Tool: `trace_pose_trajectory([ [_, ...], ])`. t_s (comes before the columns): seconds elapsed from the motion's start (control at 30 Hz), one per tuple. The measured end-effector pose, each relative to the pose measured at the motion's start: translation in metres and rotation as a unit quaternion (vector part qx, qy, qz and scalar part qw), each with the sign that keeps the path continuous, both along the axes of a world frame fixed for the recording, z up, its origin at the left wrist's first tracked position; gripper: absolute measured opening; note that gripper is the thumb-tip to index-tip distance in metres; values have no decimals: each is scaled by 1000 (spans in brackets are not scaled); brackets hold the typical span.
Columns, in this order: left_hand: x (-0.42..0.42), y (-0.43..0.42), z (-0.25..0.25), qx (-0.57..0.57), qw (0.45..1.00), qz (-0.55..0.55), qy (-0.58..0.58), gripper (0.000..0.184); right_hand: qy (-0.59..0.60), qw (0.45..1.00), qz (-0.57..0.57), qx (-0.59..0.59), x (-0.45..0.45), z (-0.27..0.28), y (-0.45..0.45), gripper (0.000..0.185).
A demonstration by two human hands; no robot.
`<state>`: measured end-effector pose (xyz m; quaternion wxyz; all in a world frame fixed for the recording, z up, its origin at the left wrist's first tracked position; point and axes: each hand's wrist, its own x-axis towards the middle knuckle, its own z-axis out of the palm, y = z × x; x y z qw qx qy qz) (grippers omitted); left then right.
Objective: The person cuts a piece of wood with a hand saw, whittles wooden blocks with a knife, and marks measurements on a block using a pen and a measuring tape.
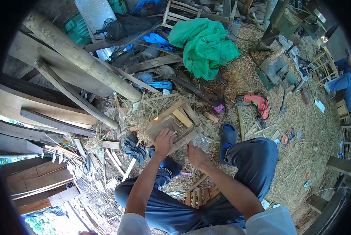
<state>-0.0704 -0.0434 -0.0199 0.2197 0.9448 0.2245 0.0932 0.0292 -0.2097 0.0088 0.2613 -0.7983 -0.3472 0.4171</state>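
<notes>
A low wooden work board (159, 126) lies on the ground between the person's feet. My left hand (165, 141) rests on it, with its fingers bent around a small wooden stick (175, 133) at their tips. My right hand (197, 156) is closed at the board's near right edge. From that fist a thin tool seems to reach over the board toward the left fingertips; its handle is hidden in the palm and its kind is unclear. A pale wood block (182, 118) lies on the board's far side. Clear plastic (201, 142) lies just right of the board.
A red power drill (257, 105) lies to the right on straw and shavings. Beyond the board is a green plastic sheet (206, 47). A thick wooden pole (85, 60) slants across the left. Another person's leg (341, 85) shows at far right.
</notes>
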Motion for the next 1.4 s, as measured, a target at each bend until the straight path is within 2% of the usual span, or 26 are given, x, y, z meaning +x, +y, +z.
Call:
trace_pose_trajectory([
  [0.27,2,4,1,47,999,-20,10,9,-4,1000,11,-24,-3,-8,7,29],
  [0.33,2,4,1,55,998,-18,6,10,6,998,-4,-62,-5,-9,12,26],
  [0.57,2,9,2,56,998,-22,21,10,22,999,-9,-39,-4,-22,15,24],
  [0.67,1,11,10,36,999,-14,-4,13,28,999,-3,-24,11,-2,24,26],
  [0.7,0,11,14,-5,1000,-1,-12,13,16,1000,-16,3,24,9,32,27],
  [0.73,4,11,25,-49,999,11,-21,13,4,999,-29,29,36,23,39,28],
  [0.77,9,14,36,-42,999,12,-32,13,-44,994,-58,80,47,37,43,32],
  [0.8,17,16,61,-108,991,34,-71,17,-55,993,-55,88,62,56,49,32],
  [0.83,21,18,85,-173,978,55,-108,22,-3,992,-46,117,77,78,57,32],
  [0.87,24,19,107,-162,978,56,-116,22,49,987,-34,148,87,98,63,33],
  [0.9,30,18,127,-133,975,30,-178,27,42,986,-28,160,93,113,68,33],
  [0.93,35,16,150,-103,965,3,-240,32,82,960,-28,265,100,127,72,33],
  [0.97,36,11,172,-98,965,2,-242,34,123,923,-24,365,107,141,76,33],
  [1.0,36,8,190,-88,963,4,-254,34,115,921,-14,373,113,164,78,33],
  [1.07,32,-4,212,-155,940,38,-301,38,279,892,-30,354,116,211,71,29],
  [1.1,35,-5,218,-148,939,40,-309,38,334,864,-69,370,113,220,70,20],
  [1.13,37,-9,222,-174,926,47,-331,39,334,864,-63,371,113,215,72,20],
  [1.17,38,-13,224,-203,913,54,-350,40,163,883,-22,439,114,207,72,15],
  [1.2,41,-15,227,-205,912,56,-350,40,-13,871,18,490,115,200,72,11],
  [1.23,45,-16,232,-233,899,37,-369,42,-48,882,17,469,109,221,65,20],
  [1.3,52,-16,237,-262,883,19,-388,44,-39,900,1,434,99,247,56,26],
  [1.37,55,-14,238,-213,877,-21,-431,47,-27,915,-12,402,98,247,55,33],
  [1.4,57,-15,237,-216,877,-20,-429,47,-105,900,12,423,100,243,54,29],
])
